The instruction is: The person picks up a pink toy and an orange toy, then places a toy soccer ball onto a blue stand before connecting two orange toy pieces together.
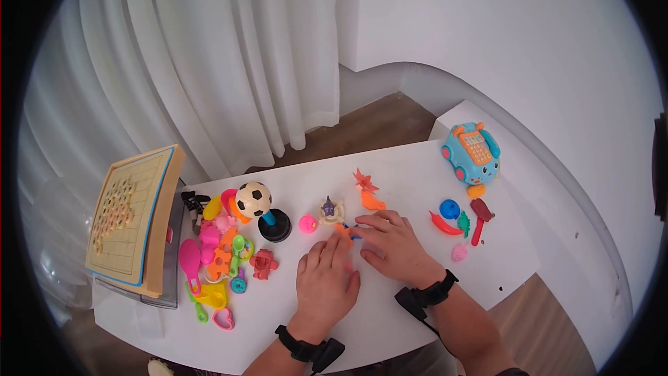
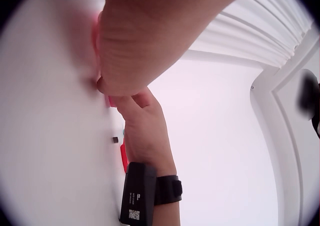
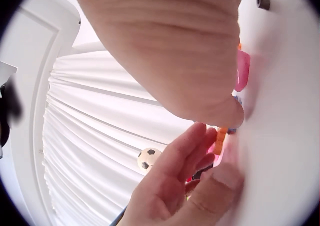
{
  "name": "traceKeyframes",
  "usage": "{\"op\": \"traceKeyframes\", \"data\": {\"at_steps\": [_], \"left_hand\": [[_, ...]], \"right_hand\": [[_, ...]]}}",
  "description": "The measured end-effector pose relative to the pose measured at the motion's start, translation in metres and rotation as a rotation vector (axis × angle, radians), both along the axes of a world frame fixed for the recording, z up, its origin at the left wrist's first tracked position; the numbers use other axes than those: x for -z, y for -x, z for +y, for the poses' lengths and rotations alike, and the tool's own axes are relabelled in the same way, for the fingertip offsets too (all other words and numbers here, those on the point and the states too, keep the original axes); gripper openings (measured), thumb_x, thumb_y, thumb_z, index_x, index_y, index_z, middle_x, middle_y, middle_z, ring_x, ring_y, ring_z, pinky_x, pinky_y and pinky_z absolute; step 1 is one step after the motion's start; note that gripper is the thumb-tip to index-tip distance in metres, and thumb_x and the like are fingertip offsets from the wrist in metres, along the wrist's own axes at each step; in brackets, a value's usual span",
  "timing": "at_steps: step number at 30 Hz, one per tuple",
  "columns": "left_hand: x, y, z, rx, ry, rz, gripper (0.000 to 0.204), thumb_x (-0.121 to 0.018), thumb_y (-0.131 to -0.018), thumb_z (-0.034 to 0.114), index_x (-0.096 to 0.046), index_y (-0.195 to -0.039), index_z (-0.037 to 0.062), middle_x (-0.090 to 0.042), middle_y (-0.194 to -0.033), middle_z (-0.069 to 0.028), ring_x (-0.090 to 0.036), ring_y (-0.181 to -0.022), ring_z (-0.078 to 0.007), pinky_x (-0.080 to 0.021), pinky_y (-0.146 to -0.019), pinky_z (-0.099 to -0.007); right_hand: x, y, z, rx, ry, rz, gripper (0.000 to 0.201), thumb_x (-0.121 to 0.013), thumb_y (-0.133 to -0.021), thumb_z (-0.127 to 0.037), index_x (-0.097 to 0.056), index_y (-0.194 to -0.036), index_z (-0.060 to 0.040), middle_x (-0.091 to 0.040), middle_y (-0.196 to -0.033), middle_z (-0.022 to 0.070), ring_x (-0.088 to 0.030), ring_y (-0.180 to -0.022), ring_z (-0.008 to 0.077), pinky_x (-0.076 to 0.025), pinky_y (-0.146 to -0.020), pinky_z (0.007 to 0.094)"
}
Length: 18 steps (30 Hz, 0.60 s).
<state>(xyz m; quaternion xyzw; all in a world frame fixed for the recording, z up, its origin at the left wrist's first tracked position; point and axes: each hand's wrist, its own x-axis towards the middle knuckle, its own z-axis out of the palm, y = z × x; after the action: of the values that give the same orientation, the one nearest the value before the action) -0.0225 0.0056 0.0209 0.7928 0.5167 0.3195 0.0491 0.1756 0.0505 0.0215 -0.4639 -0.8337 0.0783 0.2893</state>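
My left hand [image 1: 325, 280] lies palm down on the white table, fingers extended forward with the fingertips at a small orange toy piece [image 1: 344, 232]. From the right, my right hand [image 1: 398, 247] reaches in, its fingertips at a small blue piece [image 1: 355, 232] beside the orange one. Its thumb stands apart from the fingers. In the right wrist view the orange piece [image 3: 219, 142] shows beyond the left fingers, and a pink piece [image 3: 243, 71] stands by the right hand. My palms hide much of these pieces in both wrist views.
Ahead lie a cream ring with a purple figure [image 1: 329, 207], a pink ball [image 1: 307, 223] and orange toys [image 1: 372, 200]. Leftward are mixed plastic toys [image 1: 221, 261], a football on a stand [image 1: 253, 199] and a board [image 1: 132, 216]. A toy phone [image 1: 473, 153] and toy food [image 1: 445, 223] lie right.
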Motion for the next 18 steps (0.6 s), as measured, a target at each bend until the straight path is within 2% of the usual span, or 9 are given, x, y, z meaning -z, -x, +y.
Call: {"op": "traceKeyframes", "data": {"at_steps": [4, 7, 9, 11, 15, 18], "left_hand": [[0.0, 0.0, -0.003, -0.04, 0.04, 0.095, 0.058, -0.078, -0.082, 0.021, -0.062, -0.136, 0.0063, -0.062, -0.143, -0.0128, -0.058, -0.125, -0.032, -0.043, -0.105, -0.0468], [-0.003, 0.0, -0.006, -0.109, 0.024, 0.132, 0.049, -0.077, -0.083, 0.022, -0.064, -0.129, 0.0071, -0.065, -0.135, -0.0118, -0.059, -0.12, -0.0311, -0.043, -0.1, -0.046], [-0.004, 0.001, -0.007, -0.137, 0.023, 0.128, 0.045, -0.077, -0.084, 0.022, -0.065, -0.125, 0.0073, -0.066, -0.13, -0.0115, -0.06, -0.116, -0.0307, -0.043, -0.097, -0.0455], [-0.004, 0.002, -0.008, -0.176, 0.07, 0.147, 0.042, -0.078, -0.083, 0.023, -0.065, -0.12, 0.007, -0.066, -0.121, -0.0112, -0.06, -0.112, -0.0311, -0.043, -0.094, -0.0452], [-0.003, 0.0, -0.006, -0.213, 0.092, 0.125, 0.048, -0.078, -0.083, 0.022, -0.063, -0.125, 0.0054, -0.063, -0.121, -0.012, -0.058, -0.113, -0.0314, -0.043, -0.094, -0.0456], [-0.001, -0.001, -0.003, -0.152, 0.01, 0.031, 0.048, -0.078, -0.083, 0.021, -0.063, -0.125, 0.0045, -0.062, -0.123, -0.0128, -0.058, -0.114, -0.0324, -0.043, -0.095, -0.0463]], "right_hand": [[0.002, -0.005, 0.0, 0.015, -0.028, -0.012, 0.037, -0.079, -0.081, -0.013, -0.073, -0.117, -0.0147, -0.067, -0.13, 0.003, -0.055, -0.13, 0.0298, -0.046, -0.103, 0.0471], [0.004, -0.01, 0.002, 0.032, 0.029, -0.058, 0.037, -0.081, -0.081, -0.014, -0.074, -0.118, -0.0166, -0.067, -0.131, 0.003, -0.054, -0.13, 0.03, -0.044, -0.108, 0.0456], [0.006, -0.009, 0.003, 0.036, -0.017, -0.027, 0.029, -0.079, -0.081, -0.013, -0.073, -0.11, -0.0146, -0.067, -0.125, 0.0037, -0.056, -0.127, 0.0281, -0.047, -0.099, 0.0468], [0.002, -0.003, 0.003, 0.045, 0.002, 0.021, 0.03, -0.079, -0.081, -0.013, -0.073, -0.111, -0.0155, -0.066, -0.127, 0.0043, -0.055, -0.128, 0.0288, -0.047, -0.1, 0.0466], [-0.003, 0.006, -0.004, 0.008, 0.013, 0.03, 0.037, -0.079, -0.081, -0.013, -0.073, -0.117, -0.0181, -0.062, -0.134, 0.0063, -0.052, -0.131, 0.0316, -0.046, -0.102, 0.0471], [0.006, 0.001, -0.003, -0.034, -0.002, -0.034, 0.042, -0.079, -0.081, -0.013, -0.072, -0.123, -0.0193, -0.061, -0.137, 0.0067, -0.05, -0.133, 0.0333, -0.045, -0.104, 0.0484]]}}
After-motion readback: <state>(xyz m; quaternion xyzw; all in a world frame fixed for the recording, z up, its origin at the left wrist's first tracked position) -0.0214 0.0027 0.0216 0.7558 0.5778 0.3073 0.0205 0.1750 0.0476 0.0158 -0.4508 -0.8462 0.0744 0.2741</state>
